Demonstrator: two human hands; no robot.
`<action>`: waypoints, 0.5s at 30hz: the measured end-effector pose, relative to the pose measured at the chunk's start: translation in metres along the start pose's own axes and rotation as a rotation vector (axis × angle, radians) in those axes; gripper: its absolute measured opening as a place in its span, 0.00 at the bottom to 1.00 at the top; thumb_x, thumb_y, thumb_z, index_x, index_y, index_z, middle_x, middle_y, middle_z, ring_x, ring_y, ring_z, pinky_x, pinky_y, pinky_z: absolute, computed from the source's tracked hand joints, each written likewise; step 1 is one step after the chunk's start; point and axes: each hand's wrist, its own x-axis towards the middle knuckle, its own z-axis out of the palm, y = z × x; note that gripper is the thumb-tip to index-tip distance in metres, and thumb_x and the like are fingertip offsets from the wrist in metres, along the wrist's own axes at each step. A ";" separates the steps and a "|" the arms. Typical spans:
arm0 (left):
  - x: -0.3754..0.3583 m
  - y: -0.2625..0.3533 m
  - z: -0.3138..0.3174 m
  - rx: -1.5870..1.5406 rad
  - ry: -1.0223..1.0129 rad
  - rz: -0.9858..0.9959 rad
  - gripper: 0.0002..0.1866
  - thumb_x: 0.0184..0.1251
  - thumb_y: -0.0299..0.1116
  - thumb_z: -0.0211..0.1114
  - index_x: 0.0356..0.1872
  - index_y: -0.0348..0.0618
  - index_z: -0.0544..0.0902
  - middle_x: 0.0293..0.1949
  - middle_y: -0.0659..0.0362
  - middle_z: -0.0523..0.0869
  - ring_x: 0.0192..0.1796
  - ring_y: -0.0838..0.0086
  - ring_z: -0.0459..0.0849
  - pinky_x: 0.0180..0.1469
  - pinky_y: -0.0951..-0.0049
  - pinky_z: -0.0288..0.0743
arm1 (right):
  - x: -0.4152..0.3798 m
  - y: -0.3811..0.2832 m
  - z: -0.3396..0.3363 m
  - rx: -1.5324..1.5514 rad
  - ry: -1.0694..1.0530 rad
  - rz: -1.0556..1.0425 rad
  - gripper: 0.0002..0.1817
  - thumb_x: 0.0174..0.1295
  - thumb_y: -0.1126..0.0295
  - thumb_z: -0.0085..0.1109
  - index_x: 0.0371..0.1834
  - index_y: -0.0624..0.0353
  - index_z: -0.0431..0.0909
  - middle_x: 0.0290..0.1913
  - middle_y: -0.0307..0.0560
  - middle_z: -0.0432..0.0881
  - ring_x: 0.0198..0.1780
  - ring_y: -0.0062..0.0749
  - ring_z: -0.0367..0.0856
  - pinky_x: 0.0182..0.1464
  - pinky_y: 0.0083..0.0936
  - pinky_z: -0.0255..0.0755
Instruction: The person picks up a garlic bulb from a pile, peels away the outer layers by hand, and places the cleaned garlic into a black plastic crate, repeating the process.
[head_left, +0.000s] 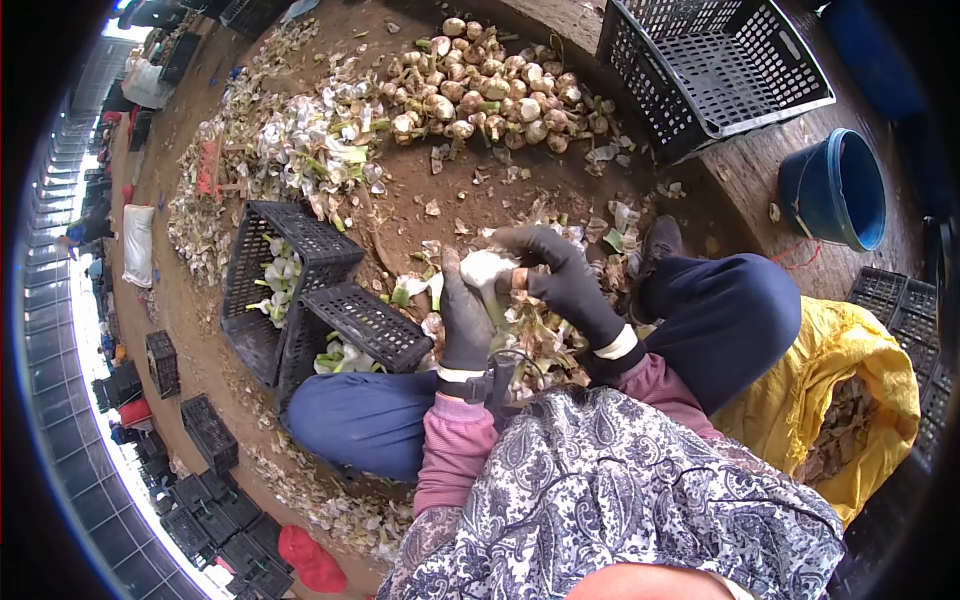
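Observation:
Between my two gloved hands is a white garlic bulb, its pale green stem pointing down toward my lap. My left hand, in a dark glove, is wrapped round the bulb's left side and stem. On the right, my right hand has its fingers bent round the bulb's other side; a bare fingertip shows through the glove. Loose peels lie on the ground beneath both hands. Beyond them sits a heap of unpeeled garlic bulbs.
Black crates holding white bulbs stand at the left. An empty black crate and a blue bucket are at the upper right. A yellow sack lies beside my right knee. Peel piles cover the ground at upper left.

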 end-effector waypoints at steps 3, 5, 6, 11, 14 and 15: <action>-0.003 0.000 0.000 0.155 0.020 0.016 0.34 0.76 0.67 0.45 0.41 0.45 0.84 0.25 0.62 0.85 0.20 0.78 0.79 0.19 0.79 0.72 | 0.000 0.016 -0.002 -0.089 0.046 0.018 0.15 0.59 0.81 0.63 0.50 0.57 0.86 0.45 0.43 0.84 0.50 0.30 0.81 0.53 0.25 0.75; -0.004 -0.001 -0.002 0.215 -0.007 0.003 0.35 0.75 0.68 0.44 0.40 0.45 0.84 0.25 0.60 0.85 0.19 0.78 0.79 0.18 0.79 0.70 | 0.001 0.022 -0.005 -0.188 0.205 0.016 0.12 0.59 0.79 0.63 0.46 0.58 0.86 0.42 0.46 0.85 0.49 0.37 0.83 0.51 0.30 0.75; -0.002 -0.002 -0.002 0.189 -0.024 -0.020 0.36 0.74 0.69 0.44 0.39 0.44 0.84 0.25 0.58 0.85 0.18 0.77 0.79 0.17 0.79 0.70 | 0.001 0.024 -0.007 -0.370 0.237 0.035 0.13 0.59 0.78 0.63 0.47 0.58 0.86 0.44 0.47 0.84 0.50 0.40 0.82 0.53 0.33 0.75; 0.013 -0.006 -0.021 -0.016 -0.098 -0.120 0.38 0.73 0.71 0.44 0.39 0.42 0.83 0.26 0.53 0.86 0.17 0.74 0.79 0.16 0.76 0.70 | -0.001 0.027 -0.013 -0.811 0.299 -0.074 0.18 0.58 0.77 0.63 0.54 0.57 0.83 0.53 0.50 0.83 0.58 0.48 0.79 0.61 0.40 0.72; 0.015 -0.006 -0.026 -0.063 -0.094 -0.113 0.37 0.73 0.71 0.44 0.40 0.43 0.83 0.28 0.55 0.86 0.21 0.75 0.82 0.21 0.75 0.76 | 0.001 0.025 -0.002 -0.291 0.120 -0.070 0.18 0.57 0.78 0.64 0.52 0.58 0.84 0.51 0.51 0.84 0.55 0.45 0.82 0.61 0.38 0.74; 0.014 -0.010 -0.020 -0.067 -0.063 -0.080 0.37 0.73 0.71 0.44 0.40 0.44 0.83 0.28 0.56 0.86 0.22 0.76 0.83 0.22 0.75 0.76 | 0.000 0.014 0.000 -0.171 0.068 -0.018 0.17 0.57 0.78 0.65 0.51 0.57 0.84 0.50 0.51 0.84 0.54 0.45 0.83 0.60 0.37 0.75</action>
